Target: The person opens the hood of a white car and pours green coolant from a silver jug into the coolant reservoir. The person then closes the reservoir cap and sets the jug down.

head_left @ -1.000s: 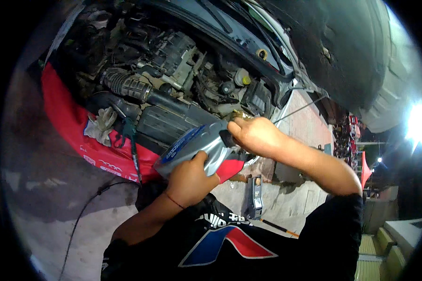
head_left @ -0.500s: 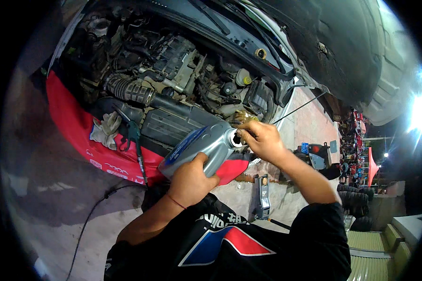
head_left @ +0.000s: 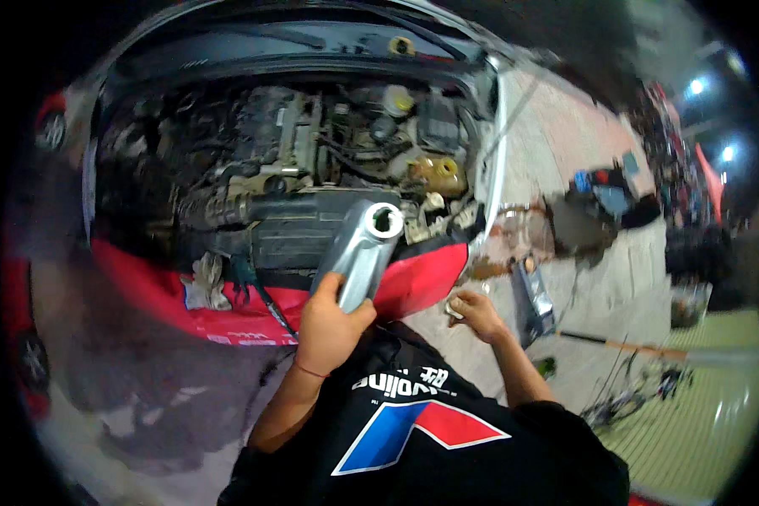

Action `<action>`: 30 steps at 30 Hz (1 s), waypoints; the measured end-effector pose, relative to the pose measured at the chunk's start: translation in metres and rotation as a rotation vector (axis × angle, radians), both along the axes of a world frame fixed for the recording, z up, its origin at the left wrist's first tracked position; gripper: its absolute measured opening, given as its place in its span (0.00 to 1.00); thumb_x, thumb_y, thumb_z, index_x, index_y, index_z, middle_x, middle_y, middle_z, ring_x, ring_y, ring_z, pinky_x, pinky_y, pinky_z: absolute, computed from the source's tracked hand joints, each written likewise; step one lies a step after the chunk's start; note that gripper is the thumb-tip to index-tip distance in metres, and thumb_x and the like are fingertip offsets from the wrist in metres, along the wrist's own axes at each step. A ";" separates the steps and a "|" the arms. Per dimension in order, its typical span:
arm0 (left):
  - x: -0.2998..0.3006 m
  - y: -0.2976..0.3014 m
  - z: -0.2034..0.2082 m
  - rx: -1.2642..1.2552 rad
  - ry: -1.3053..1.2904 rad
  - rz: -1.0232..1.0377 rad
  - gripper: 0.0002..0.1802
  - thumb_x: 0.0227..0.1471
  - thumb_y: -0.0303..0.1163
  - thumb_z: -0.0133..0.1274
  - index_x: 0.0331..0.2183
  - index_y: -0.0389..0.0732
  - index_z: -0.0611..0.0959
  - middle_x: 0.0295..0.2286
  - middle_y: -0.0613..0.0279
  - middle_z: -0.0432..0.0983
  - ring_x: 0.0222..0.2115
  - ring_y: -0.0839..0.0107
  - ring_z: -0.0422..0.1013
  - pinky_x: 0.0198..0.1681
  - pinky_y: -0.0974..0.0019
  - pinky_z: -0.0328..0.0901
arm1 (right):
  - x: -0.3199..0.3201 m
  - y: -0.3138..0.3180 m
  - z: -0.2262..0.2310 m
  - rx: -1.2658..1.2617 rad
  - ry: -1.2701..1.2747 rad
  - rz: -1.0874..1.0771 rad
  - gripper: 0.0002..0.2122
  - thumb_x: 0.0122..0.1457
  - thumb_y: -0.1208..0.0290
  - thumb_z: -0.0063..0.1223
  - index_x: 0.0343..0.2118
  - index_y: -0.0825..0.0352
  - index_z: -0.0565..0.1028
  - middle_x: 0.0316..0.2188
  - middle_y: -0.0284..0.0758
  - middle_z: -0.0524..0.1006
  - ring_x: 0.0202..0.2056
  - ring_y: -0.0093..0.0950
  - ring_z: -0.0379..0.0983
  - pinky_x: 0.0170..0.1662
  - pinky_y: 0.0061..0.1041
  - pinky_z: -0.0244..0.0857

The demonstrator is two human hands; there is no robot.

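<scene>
My left hand [head_left: 329, 331] is wrapped round a silver-grey oil bottle [head_left: 361, 261] in front of the car's engine bay. No cap covers the bottle's round white mouth, and its neck leans to the upper right. Apart from the bottle, to its lower right, my right hand [head_left: 481, 319] pinches a small whitish piece [head_left: 454, 307], too blurred to name exactly. Just beyond the bottle lies a black ribbed plastic housing [head_left: 288, 240]. A yellowish coolant tank [head_left: 440, 175] stands in the bay to the right of the bottle's mouth.
A red cover [head_left: 430, 274] drapes over the car's front edge. Pale gloves [head_left: 207, 285] and an air gun with a hose [head_left: 246, 282] lie on it. A floor jack [head_left: 533, 295] stands on the ground at right, near a wet patch [head_left: 514, 232]. A yellow-rimmed round part [head_left: 402, 45] sits below the windscreen.
My right hand has left the bottle's mouth and moved down and right with the whitish piece. The bottle stands more upright in my left hand. The whole view has turned.
</scene>
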State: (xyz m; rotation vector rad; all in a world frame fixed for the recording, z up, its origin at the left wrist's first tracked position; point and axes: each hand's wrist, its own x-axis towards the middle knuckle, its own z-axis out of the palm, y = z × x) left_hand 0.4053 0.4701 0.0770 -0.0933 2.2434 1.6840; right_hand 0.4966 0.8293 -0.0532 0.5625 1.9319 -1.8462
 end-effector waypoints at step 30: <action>-0.046 0.237 0.007 0.320 -0.201 -0.399 0.22 0.51 0.26 0.63 0.46 0.38 0.73 0.26 0.68 0.72 0.20 0.82 0.69 0.20 0.74 0.63 | -0.064 0.148 -0.138 -0.913 0.230 -0.609 0.30 0.67 0.45 0.40 0.64 0.63 0.63 0.61 0.40 0.69 0.59 0.39 0.67 0.64 0.44 0.61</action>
